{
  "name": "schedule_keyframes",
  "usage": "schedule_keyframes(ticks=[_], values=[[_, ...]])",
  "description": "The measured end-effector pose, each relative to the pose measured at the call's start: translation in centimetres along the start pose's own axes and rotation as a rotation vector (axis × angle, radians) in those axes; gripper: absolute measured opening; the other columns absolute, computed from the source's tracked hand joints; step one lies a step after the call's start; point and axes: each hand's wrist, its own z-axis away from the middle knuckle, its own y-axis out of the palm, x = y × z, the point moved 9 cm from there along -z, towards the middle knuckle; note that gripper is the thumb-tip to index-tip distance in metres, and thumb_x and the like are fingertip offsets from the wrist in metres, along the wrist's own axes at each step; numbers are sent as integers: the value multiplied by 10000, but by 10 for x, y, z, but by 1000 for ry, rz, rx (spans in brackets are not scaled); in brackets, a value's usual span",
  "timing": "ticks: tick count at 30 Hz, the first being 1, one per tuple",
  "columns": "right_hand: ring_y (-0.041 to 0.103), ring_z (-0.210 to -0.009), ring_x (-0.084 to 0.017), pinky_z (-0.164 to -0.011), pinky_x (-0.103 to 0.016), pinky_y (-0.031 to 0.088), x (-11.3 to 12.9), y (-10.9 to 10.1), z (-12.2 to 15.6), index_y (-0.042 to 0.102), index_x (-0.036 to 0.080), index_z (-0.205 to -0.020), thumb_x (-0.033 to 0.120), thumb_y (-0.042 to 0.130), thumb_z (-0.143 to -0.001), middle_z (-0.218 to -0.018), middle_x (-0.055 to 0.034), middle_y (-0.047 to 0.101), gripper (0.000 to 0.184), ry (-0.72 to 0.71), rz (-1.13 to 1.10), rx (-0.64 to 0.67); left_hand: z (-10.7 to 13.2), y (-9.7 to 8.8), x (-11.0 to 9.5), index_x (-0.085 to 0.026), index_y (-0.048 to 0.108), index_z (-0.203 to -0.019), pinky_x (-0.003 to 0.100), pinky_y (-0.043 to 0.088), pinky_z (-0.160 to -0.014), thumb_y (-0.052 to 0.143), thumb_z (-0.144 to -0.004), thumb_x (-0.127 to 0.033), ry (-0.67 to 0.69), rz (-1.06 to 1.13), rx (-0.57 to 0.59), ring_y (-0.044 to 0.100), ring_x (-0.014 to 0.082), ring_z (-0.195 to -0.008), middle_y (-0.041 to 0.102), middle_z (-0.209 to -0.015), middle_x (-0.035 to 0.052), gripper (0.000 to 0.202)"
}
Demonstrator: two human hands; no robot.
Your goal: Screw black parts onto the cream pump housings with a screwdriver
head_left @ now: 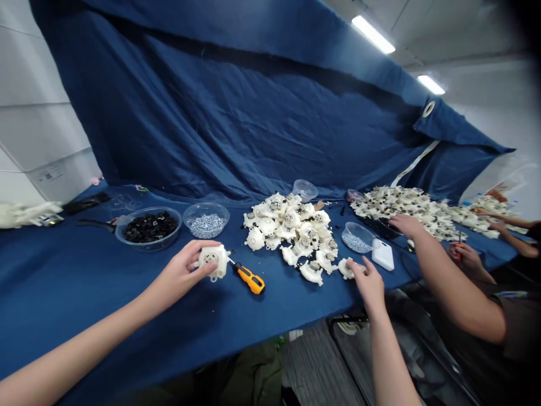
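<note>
My left hand point(182, 272) grips a white plastic pump housing point(213, 261) on the blue cloth. An orange-handled screwdriver point(249, 278) lies just right of it, tip toward the housing. My right hand point(368, 280) rests with curled fingers on another white housing point(347, 267) at the near edge of a pile of white housings point(291, 225).
A bowl of black parts point(149, 226) and a bowl of screws point(207, 221) stand at the left. Another screw bowl point(357, 237) and a white box point(382, 255) sit right. A co-worker's hand point(406, 224) reaches into a second pile point(406, 206). The table edge is near.
</note>
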Motion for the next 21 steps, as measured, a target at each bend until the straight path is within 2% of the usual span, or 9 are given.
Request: schedule_keyframes(ticks=[2,4,6,8,11,13,17,19,21], values=[[420,-1371,-546,-1135,-720,245,18,-1,12,599,13,-1389,562,666,-731,-1431,-338,531,859,-80,66,-79,1,9,3,-200,610,-1291,364,568,-954,771,-823,-505,-7,22,19,700,257,-1094,688,-1252,128,582],[128,-1504,-573,-1142,-785,10,42,-2,40,425,14,-1535,565,574,-829,-1650,-335,207,908,-180,94,-172,5,15,6,-197,590,-1294,376,578,-919,788,-805,-510,-29,52,41,719,257,-1048,703,-1213,122,614],[132,-1547,-475,-1212,-700,59,73,7,83,339,69,-1588,547,547,-892,-1668,-268,221,869,-316,68,-147,12,21,6,-206,562,-1292,367,579,-894,792,-812,-485,-66,87,86,729,244,-1008,719,-1149,102,601],[446,-1440,-332,-1189,-501,372,110,37,139,463,223,-1530,562,617,-893,-1549,-145,487,739,-504,0,96,20,29,2,-225,549,-1258,342,575,-881,816,-803,-435,-82,104,138,724,217,-986,707,-1107,67,568],[468,-1438,-303,-1140,-469,461,164,108,255,140,307,-1674,451,794,-844,-1658,-129,329,1067,-814,-200,922,32,39,-6,-266,526,-1194,295,576,-856,883,-736,-345,-53,147,167,696,158,-947,622,-1117,1,587],[558,-1337,-263,-1106,-436,493,185,125,293,367,359,-1604,339,782,-877,-1496,-91,524,838,-868,-314,1053,40,45,-9,-274,502,-1147,276,580,-824,887,-728,-336,-46,189,185,686,137,-907,588,-1081,-22,572],[668,-1109,-241,-959,-373,563,184,130,285,681,317,-1334,224,814,-822,-1236,-62,669,536,-794,-429,936,62,26,-8,-332,456,-1276,356,583,-961,847,-766,-405,-95,106,213,705,215,-1091,576,-1328,38,647],[671,-1115,-253,-930,-363,568,158,120,259,686,285,-1321,280,826,-820,-1271,-83,666,520,-711,-385,825,79,-19,-3,-352,483,-1352,364,543,-1059,751,-853,-455,-161,-72,84,641,246,-1262,547,-1453,55,576],[677,-1121,-267,-927,-381,564,118,100,222,650,243,-1367,361,775,-873,-1310,-114,666,523,-587,-292,617,109,-73,4,-307,604,-1274,339,581,-977,689,-875,-526,-205,-182,-59,661,259,-1203,667,-1304,56,462]])
